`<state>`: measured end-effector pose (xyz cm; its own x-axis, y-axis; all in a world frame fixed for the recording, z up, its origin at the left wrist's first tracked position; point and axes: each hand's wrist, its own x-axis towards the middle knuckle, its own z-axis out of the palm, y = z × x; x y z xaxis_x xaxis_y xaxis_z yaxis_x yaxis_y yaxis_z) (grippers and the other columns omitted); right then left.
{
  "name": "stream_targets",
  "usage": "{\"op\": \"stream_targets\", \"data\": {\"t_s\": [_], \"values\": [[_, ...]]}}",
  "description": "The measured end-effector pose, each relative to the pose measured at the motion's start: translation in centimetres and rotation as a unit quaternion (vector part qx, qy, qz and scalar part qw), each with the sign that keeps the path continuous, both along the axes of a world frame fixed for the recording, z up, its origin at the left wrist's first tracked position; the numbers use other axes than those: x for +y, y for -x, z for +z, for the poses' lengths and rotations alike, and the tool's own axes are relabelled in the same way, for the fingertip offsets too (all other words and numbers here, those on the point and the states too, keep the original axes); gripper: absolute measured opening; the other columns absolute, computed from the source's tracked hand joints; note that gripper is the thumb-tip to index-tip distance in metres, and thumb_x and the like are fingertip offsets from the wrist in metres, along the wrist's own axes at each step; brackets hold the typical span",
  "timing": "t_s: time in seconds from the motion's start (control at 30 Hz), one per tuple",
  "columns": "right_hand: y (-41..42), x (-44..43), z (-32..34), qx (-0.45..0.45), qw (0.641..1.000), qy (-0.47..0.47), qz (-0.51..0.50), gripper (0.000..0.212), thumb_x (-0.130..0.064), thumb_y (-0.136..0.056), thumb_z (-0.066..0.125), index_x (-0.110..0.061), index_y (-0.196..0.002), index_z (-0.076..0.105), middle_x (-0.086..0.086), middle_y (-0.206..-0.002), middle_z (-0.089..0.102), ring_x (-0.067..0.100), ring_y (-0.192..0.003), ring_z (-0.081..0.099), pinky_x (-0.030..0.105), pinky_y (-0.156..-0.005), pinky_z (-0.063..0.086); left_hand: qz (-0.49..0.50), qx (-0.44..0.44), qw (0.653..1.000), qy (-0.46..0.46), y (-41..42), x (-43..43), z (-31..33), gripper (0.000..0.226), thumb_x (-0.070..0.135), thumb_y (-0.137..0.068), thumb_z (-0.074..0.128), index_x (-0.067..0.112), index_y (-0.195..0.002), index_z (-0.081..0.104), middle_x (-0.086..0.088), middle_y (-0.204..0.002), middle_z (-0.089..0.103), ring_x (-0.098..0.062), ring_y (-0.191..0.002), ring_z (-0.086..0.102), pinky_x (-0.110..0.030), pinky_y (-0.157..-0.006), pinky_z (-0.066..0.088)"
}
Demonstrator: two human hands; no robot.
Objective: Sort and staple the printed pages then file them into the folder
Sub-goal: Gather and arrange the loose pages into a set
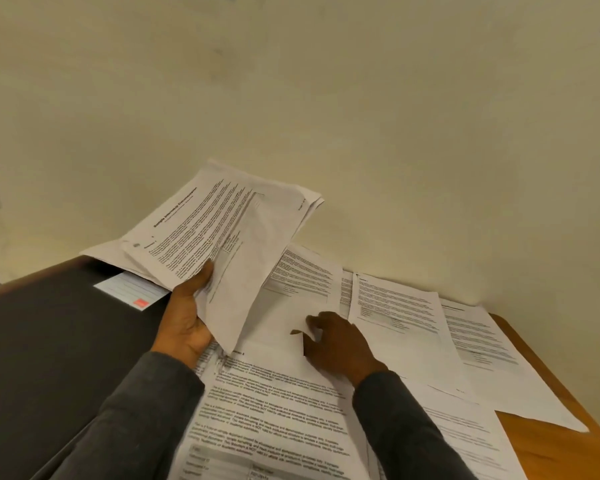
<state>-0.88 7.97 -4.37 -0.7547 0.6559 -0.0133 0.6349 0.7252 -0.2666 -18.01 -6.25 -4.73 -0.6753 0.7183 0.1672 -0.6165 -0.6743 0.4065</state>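
My left hand [184, 320] pinches a sheaf [222, 233] of pages, thumb on top, lifted at 11 o'clock. My right hand [340, 341] lies on a loose page [291, 306], fingers bent at its edge. More pages [395, 306] spread to 3 o'clock on the table [551, 441]. The dark folder [49, 341] lies at 9 o'clock. I judge I am sorting; next I must lift this 1 page cleanly. No stapler is visible.
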Motion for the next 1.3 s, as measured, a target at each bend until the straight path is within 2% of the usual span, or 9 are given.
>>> {"op": "stream_targets", "data": {"t_s": [0.1,0.27,0.5,0.67,0.8,0.97,1.07,1.2,1.3], "values": [[0.7,0.2,-0.1,-0.003,1.000,-0.006,-0.015,0.067,-0.058,-0.093,0.047,-0.025,-0.150,0.032,0.004,-0.154,0.034,0.025,-0.139,0.036,0.046,-0.118,0.023,0.030,0.003,1.000,-0.004,-0.2,-0.1,0.1,0.041,0.010,-0.100,0.042,0.023,-0.091,0.080,-0.006,-0.100,0.075,-0.019,-0.084,0.074,-0.035,-0.062,0.062],[1.1,1.5,-0.2,0.000,0.996,0.048,-0.077,0.107,-0.084,-0.063,0.052,-0.024,-0.148,0.028,0.008,-0.146,0.045,0.031,-0.133,0.043,0.050,-0.112,0.033,0.022,0.005,1.000,-0.002,-0.2,-0.2,0.3,0.036,0.011,-0.097,0.048,0.025,-0.090,0.080,-0.007,-0.105,0.074,-0.021,-0.087,0.073,-0.037,-0.063,0.062],[1.8,1.4,0.1,0.080,0.992,0.075,-0.066,0.080,-0.051,-0.080,0.072,-0.020,-0.146,0.038,0.002,-0.150,0.041,0.023,-0.136,0.039,0.036,-0.115,0.030,0.036,0.002,0.999,-0.003,-0.4,-0.3,0.4,0.041,0.010,-0.099,0.046,0.027,-0.086,0.080,-0.005,-0.098,0.076,-0.019,-0.082,0.074,-0.034,-0.057,0.061],[2.0,2.2,-0.8,0.219,0.947,0.190,-0.141,0.071,-0.028,-0.074,0.083,-0.009,-0.134,0.049,0.008,-0.139,0.048,0.023,-0.127,0.047,0.024,-0.097,0.039,0.041,-0.006,0.999,-0.009,-0.6,-0.3,0.5,0.041,0.009,-0.098,0.046,0.027,-0.087,0.080,-0.005,-0.100,0.075,-0.019,-0.082,0.074,-0.034,-0.055,0.061],[1.4,2.7,-1.1,0.293,0.914,0.238,-0.149,0.073,-0.011,-0.072,0.084,-0.010,-0.135,0.047,0.010,-0.142,0.045,0.027,-0.128,0.048,0.039,-0.105,0.046,0.040,0.000,0.999,-0.006,-0.6,-0.4,0.5,0.039,0.009,-0.098,0.045,0.027,-0.093,0.079,-0.007,-0.104,0.074,-0.021,-0.084,0.073,-0.035,-0.056,0.061],[1.3,3.4,-0.9,0.339,0.886,0.289,-0.128,0.049,0.009,-0.076,0.071,-0.009,-0.121,0.060,0.010,-0.132,0.049,0.023,-0.108,0.052,0.019,-0.064,0.052,0.038,-0.010,0.999,-0.002,-0.6,-0.4,0.3,0.034,0.010,-0.097,0.047,0.028,-0.100,0.076,-0.007,-0.110,0.073,-0.022,-0.090,0.073,-0.038,-0.060,0.062],[0.9,3.9,-0.3,0.381,0.869,0.292,-0.120,0.044,0.013,-0.079,0.062,-0.009,-0.116,0.065,0.010,-0.131,0.056,0.023,-0.111,0.057,0.030,-0.085,0.056,0.034,-0.028,0.999,-0.009,-0.4,-0.7,0.3,0.031,0.015,-0.084,0.064,0.028,-0.111,0.073,-0.010,-0.129,0.064,-0.027,-0.115,0.064,-0.052,-0.083,0.057],[-1.9,3.0,3.1,0.486,0.844,0.208,-0.094,0.045,0.011,-0.085,0.059,-0.017,-0.119,0.065,-0.002,-0.123,0.059,0.017,-0.103,0.061,0.021,-0.078,0.058,0.048,-0.061,0.996,-0.039,-0.9,-0.9,0.8,0.038,0.015,-0.100,0.047,0.021,-0.136,0.054,-0.006,-0.097,0.075,-0.018,-0.082,0.075,-0.030,-0.056,0.061],[-5.6,2.8,5.2,0.546,0.810,0.202,-0.078,0.047,0.007,-0.088,0.061,-0.021,-0.126,0.063,-0.009,-0.127,0.057,0.013,-0.110,0.059,0.017,-0.080,0.056,0.066,-0.078,0.994,-0.034,-1.2,-1.0,0.9,0.043,0.016,-0.101,0.045,0.020,-0.143,0.046,-0.005,-0.087,0.075,-0.016,-0.071,0.075,-0.021,-0.047,0.056]]}}
